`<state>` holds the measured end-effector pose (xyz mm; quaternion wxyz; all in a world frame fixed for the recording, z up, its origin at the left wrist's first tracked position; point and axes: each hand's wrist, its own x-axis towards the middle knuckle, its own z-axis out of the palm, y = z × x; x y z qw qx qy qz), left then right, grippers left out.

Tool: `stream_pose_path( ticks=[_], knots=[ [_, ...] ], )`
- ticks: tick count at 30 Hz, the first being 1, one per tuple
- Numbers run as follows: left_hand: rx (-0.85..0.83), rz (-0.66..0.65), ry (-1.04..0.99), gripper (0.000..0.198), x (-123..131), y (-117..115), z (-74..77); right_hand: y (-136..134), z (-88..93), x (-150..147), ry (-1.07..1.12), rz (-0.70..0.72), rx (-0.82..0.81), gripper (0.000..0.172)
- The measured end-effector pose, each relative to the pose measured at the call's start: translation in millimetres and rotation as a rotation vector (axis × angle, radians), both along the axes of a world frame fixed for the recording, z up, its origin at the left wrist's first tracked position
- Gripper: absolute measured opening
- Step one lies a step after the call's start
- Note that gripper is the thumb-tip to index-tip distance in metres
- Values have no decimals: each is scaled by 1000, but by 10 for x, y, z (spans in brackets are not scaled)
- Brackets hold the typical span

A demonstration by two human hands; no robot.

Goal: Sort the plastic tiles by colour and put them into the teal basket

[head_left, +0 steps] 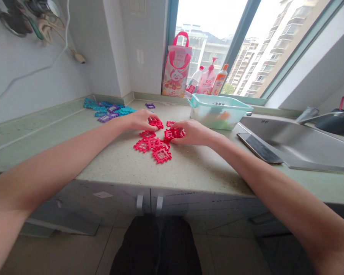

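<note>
Several red interlocking plastic tiles, with toothed edges and window-like lattices, lie in a loose, overlapping group on the counter. My left hand is closed at the far left of the group, its fingertips on a red tile. To the right, my right hand has thumb and fingers around a small stack of red tiles, low over the counter. Part of each hold is hidden behind the fingers. Another red tile lies just beyond my right fingertips.
Blue tiles and purple tiles lie heaped at the back left. One purple tile lies apart. A mint plastic basket stands behind my right hand. A phone rests beside the steel sink. Bottles and a bag line the windowsill.
</note>
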<state>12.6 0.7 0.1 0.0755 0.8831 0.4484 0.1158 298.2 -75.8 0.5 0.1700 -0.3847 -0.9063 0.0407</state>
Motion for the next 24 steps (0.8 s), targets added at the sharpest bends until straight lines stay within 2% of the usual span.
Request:
stream_pose_path(
  ticks=[5, 10, 15, 19, 24],
  knots=[
    [-5, -17, -13, 58, -4, 2, -2, 29, 10, 21, 25, 16, 40, 28],
    [6, 1, -16, 61, -18, 23, -16, 131, 21, 115, -8, -51, 70, 39],
    [17, 7, 1, 62, -20, 41, -22, 179, 0, 159, -99, -61, 25, 35],
    [20, 15, 16, 62, -7, 25, -9, 170, -17, 158, -57, -62, -15, 44],
    [17, 22, 29, 63, 4, -6, 15, 176, -29, 171, -3, -41, -68, 46]
  ],
)
